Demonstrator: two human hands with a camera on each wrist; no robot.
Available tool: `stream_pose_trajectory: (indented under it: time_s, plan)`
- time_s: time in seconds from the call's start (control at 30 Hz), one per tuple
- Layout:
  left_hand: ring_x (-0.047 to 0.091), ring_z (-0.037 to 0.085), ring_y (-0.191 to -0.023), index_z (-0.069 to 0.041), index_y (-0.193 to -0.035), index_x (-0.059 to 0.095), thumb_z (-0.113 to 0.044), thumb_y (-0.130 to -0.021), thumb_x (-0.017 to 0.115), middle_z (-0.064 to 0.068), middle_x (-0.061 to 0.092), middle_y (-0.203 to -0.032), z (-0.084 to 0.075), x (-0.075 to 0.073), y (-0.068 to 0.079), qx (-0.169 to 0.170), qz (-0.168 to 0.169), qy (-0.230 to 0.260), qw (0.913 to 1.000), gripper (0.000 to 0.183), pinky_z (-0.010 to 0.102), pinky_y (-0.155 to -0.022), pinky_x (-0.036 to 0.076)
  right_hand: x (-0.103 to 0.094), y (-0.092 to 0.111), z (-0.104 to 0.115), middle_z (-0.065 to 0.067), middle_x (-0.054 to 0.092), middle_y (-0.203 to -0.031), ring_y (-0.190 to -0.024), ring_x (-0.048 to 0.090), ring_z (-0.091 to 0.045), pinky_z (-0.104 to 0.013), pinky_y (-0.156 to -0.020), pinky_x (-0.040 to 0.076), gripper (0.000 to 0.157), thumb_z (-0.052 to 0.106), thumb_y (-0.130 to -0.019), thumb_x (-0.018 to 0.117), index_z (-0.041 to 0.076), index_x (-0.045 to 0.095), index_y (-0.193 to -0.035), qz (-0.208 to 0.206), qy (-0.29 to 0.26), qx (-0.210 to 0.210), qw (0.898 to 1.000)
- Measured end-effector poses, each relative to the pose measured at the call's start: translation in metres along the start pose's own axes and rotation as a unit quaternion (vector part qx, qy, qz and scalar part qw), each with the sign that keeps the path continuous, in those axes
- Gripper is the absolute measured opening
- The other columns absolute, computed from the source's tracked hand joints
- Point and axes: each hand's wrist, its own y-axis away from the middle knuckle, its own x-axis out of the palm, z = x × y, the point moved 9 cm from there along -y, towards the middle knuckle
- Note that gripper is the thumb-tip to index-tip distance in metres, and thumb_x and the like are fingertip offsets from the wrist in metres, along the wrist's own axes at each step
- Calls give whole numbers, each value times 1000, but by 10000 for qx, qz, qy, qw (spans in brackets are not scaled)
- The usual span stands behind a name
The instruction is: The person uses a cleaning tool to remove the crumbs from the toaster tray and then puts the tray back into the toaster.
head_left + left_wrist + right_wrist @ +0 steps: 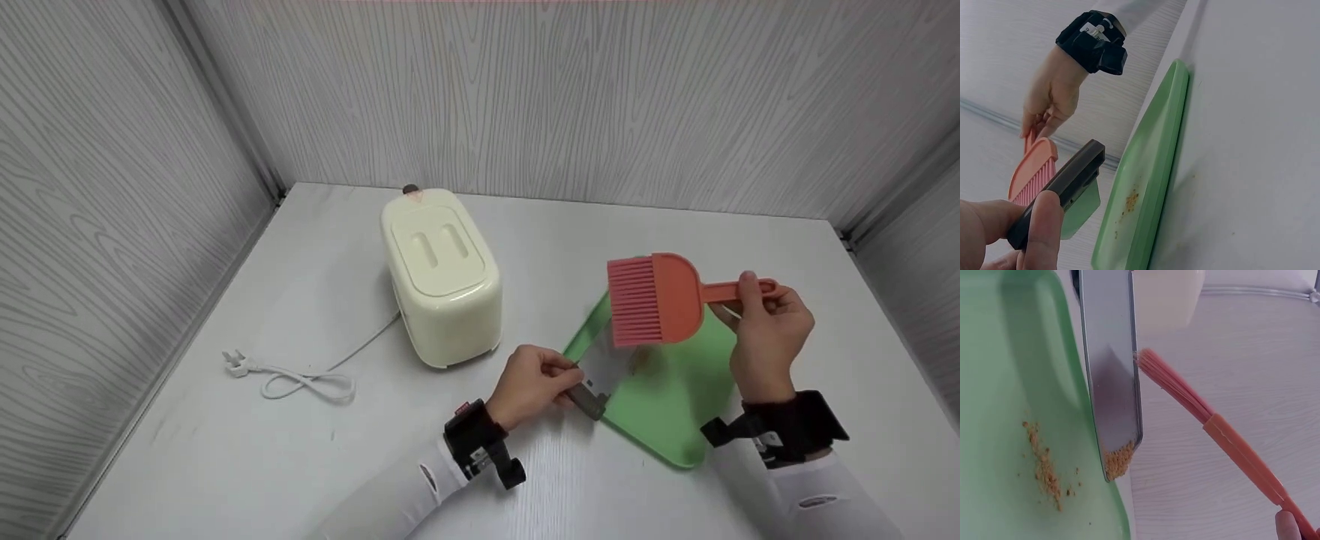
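Note:
My left hand (534, 381) pinches the dark end grip (1061, 188) of a narrow grey metal crumb tray (1109, 343). The crumb tray is held tilted above a green tray (675, 409), with a heap of brown crumbs (1118, 461) at its lower corner. More crumbs (1044, 467) lie scattered on the green tray. On the right, my right hand (771, 341) grips the handle of an orange brush (679, 298) with pink bristles. The brush is raised over the green tray, its bristle tips close to the crumb tray's edge in the right wrist view.
A cream toaster (454, 300) with a lid over its top stands left of the green tray. Its white cord, loosely looped, ends in a plug (237, 364) farther left on the white table (247, 457). Wood-grain panels (525, 97) enclose the back and sides.

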Motion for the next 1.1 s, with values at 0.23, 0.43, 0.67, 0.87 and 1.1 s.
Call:
stream_pose_trajectory:
  time_s: [0.23, 0.43, 0.67, 0.87, 1.1]
  plan:
    - [65, 9, -54, 7, -98, 76, -1, -92, 73, 5, 73, -75, 0, 0, 0, -11, -23, -16, 10000, 10, 34, -59, 64, 18, 7, -12, -16, 59, -99, -77, 76, -19, -34, -75, 64, 23, 8, -98, 69, -6, 51, -97, 283, 180, 402, 9986]
    - [65, 9, -54, 6, -98, 76, -2, -92, 74, 5, 73, -75, -2, 1, 1, 75, 10, -161, 9998, 10, 42, -62, 65, 25, 6, -13, -15, 61, -95, -75, 75, -17, -31, -70, 64, 21, 8, -99, 67, -5, 52, -96, 524, 607, 113, 9967]
    - [65, 9, -53, 5, -98, 77, -3, -93, 75, 3, 73, -76, -3, 3, 3, 131, 42, -294, 9995, 9, 44, -62, 65, 17, -3, -14, -14, 64, -94, -76, 75, -15, -28, -67, 64, 21, 10, -99, 68, -5, 53, -96, 489, 1028, -63, 9935]
    - [65, 10, -53, 6, -97, 77, -3, -92, 75, 6, 73, -75, -4, 4, 4, 222, 87, -237, 9994, 10, 44, -62, 65, 8, -11, -13, -16, 59, -93, -71, 75, -16, -28, -65, 64, 22, 8, -98, 69, -5, 52, -92, 401, 1047, -237, 9934]
    - [67, 12, -55, 5, -96, 78, -3, -92, 75, 7, 73, -74, -5, 4, 4, 279, 100, -270, 9992, 10, 46, -63, 65, -2, -20, -12, -16, 57, -93, -71, 76, -16, -28, -65, 64, 21, 8, -98, 69, -4, 52, -91, 196, 1095, -280, 9934]
